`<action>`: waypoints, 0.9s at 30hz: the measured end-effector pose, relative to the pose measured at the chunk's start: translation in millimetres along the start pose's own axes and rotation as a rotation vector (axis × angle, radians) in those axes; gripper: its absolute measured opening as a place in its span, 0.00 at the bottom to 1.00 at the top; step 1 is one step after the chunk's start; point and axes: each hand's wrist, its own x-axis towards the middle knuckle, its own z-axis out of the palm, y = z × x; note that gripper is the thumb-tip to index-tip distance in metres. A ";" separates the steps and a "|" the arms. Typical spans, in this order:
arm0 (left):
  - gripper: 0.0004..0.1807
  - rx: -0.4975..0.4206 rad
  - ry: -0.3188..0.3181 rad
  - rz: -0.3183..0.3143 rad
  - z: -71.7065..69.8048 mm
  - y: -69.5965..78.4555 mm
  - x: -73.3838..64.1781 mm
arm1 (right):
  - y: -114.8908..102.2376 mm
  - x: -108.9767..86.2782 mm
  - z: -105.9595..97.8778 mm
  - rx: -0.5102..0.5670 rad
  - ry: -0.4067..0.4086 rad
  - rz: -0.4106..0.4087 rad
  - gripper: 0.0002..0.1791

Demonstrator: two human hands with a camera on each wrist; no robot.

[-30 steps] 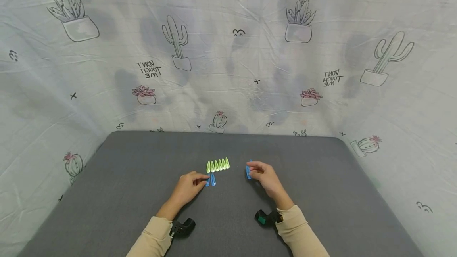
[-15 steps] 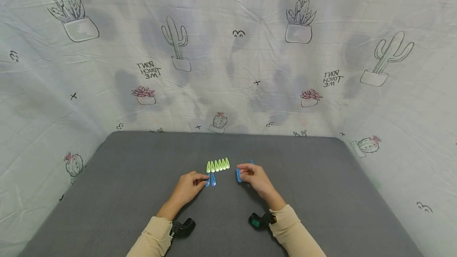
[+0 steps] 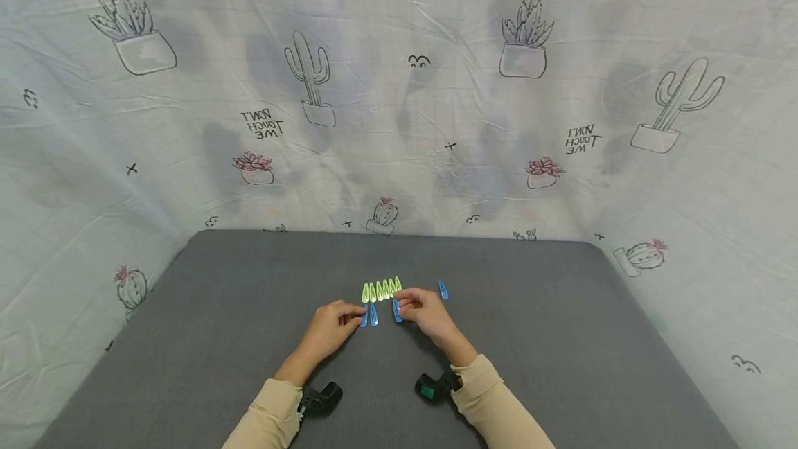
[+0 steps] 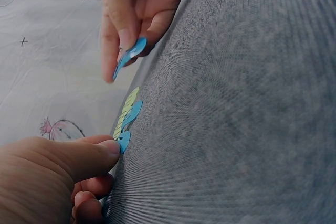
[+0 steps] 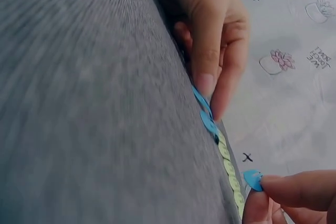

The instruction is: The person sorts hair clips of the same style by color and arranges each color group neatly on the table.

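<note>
A row of several yellow-green snap hair clips [image 3: 379, 291] lies on the grey table, with a blue hair clip [image 3: 373, 315] just below its left part. My left hand [image 3: 332, 326] holds another blue clip [image 4: 124, 141] at the left, thumb and index finger at its sides. Between the thumb and fingers of my right hand [image 3: 430, 315] is a third blue hair clip [image 4: 129, 56], pinched and raised off the table in the left wrist view. It hangs to the right of the two lower blue clips, near the right end of the green row.
One more blue hair clip [image 3: 443, 289] lies alone to the right, beyond my right hand. The grey table [image 3: 536, 338] spreads around both hands. A printed cloth with cactus drawings [image 3: 386, 123] rises behind and at both sides.
My right hand has moved left with its blue clip, from beside the lone blue clip toward the rows, uncovering that lone clip. The left hand has stayed in place.
</note>
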 end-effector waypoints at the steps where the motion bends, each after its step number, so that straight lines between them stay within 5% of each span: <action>1: 0.09 0.004 0.001 0.002 0.2 0.1 -0.1 | -0.3 0.8 2.1 -0.012 0.000 -0.004 0.17; 27: 0.09 0.004 -0.003 0.018 -1.0 -2.5 -5.7 | -11.9 5.9 34.6 -0.380 0.050 -0.071 0.13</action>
